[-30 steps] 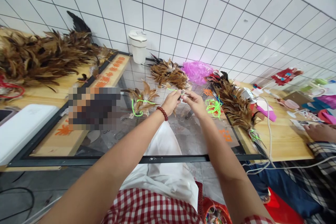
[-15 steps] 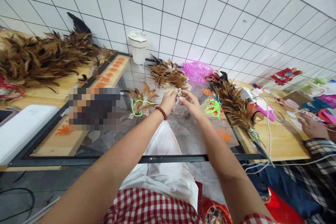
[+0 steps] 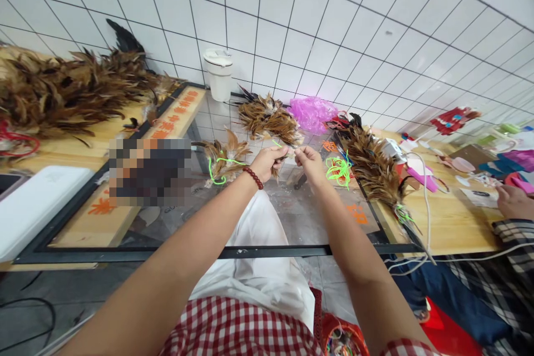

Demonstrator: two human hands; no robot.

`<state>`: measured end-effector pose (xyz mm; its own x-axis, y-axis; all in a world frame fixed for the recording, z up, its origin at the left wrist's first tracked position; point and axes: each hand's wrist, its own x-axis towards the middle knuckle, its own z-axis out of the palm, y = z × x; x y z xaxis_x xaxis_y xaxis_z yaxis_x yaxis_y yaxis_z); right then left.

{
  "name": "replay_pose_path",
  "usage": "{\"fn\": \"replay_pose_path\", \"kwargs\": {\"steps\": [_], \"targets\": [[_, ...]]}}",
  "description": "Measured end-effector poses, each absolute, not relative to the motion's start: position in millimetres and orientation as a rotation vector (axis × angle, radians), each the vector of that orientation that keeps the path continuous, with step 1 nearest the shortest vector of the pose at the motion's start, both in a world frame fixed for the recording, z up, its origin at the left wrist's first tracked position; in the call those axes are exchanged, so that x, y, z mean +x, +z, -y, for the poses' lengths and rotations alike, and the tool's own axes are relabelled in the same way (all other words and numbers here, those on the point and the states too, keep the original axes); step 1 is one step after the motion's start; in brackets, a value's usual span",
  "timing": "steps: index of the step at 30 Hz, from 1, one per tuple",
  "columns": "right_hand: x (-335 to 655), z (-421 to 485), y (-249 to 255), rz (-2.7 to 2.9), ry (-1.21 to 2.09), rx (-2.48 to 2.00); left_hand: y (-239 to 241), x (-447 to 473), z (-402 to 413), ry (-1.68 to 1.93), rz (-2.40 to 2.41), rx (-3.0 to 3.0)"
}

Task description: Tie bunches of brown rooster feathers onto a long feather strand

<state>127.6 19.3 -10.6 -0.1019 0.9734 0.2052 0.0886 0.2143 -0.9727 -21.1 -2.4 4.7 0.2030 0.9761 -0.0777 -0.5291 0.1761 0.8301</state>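
Observation:
Over the glass tabletop (image 3: 287, 217), my left hand (image 3: 267, 164), with a dark red bead bracelet at the wrist, is closed on a small bundle of feathers (image 3: 275, 171). Brown tips stick out below its fingers, and a bit of green string shows above the thumb. Just to the right, my right hand (image 3: 309, 162) is pinched at the pale base end of the bundle; what its fingertips hold is too small to make out. Loose brown feathers (image 3: 227, 153) with a green string (image 3: 217, 175) lie left of my hands. A larger feather pile (image 3: 267, 114) lies behind them.
A white lidded cup (image 3: 219, 75) stands by the wall near a pink plastic bag (image 3: 312, 114). Green cords (image 3: 339, 171) and a long feather bunch (image 3: 375, 164) lie to the right. A white cable (image 3: 428, 200) crosses the table edge. A co-worker's hand (image 3: 515, 200) is far right.
My hands have moved slightly apart, the right one outward to the right. Brown feather tips now show more clearly below my left hand. The co-worker's hand has shifted right.

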Motion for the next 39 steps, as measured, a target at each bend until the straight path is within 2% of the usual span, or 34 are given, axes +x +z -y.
{"fn": "replay_pose_path", "kwargs": {"steps": [13, 17, 21, 29, 34, 39], "targets": [[142, -5, 22, 1.78, 0.77, -0.933, -2, -14, 7, 0.892, -1.017, 1.466], [141, -3, 24, 1.869, 0.704, -0.914, -2, -10, 7, 0.918, -1.09, 1.712], [141, -10, 18, 1.654, 0.743, -0.987, -4, -9, 7, 0.987, -1.114, 1.834], [142, -12, 12, 1.602, 1.205, -0.991, -8, -13, 4, 1.023, -1.093, 1.652], [139, -10, 12, 1.533, 1.163, -0.953, -8, -13, 4, 1.062, -1.037, 1.559], [138, -9, 13, 1.581, 1.114, -0.903, -7, -13, 2, 1.114, -1.013, 1.176]]}}
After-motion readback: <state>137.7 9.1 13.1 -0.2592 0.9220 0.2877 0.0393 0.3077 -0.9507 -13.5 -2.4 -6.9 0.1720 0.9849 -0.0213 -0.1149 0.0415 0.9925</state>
